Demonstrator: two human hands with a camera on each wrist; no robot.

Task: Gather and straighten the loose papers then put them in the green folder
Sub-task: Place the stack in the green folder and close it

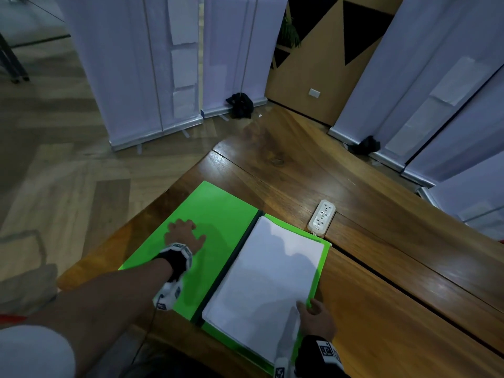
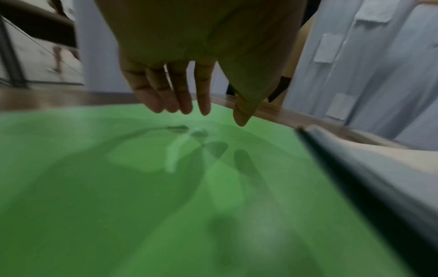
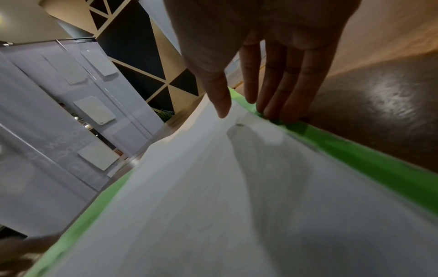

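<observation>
Papers (image 1: 264, 285): stacked square on the open green folder's (image 1: 207, 214) right half, on the tabletop (image 1: 381, 296).
Left hand (image 1: 182, 236): flat, fingers straight, likely steadying the cover.
Right hand (image 1: 316, 317): fingers straight at the stack's edge, likely aligning it.

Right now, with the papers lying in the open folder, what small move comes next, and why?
Probably swing the left cover over. The papers already sit squared on the right half of the green folder, the left hand hovers open over the bare cover, and the right hand steadies the stack's near corner.
</observation>
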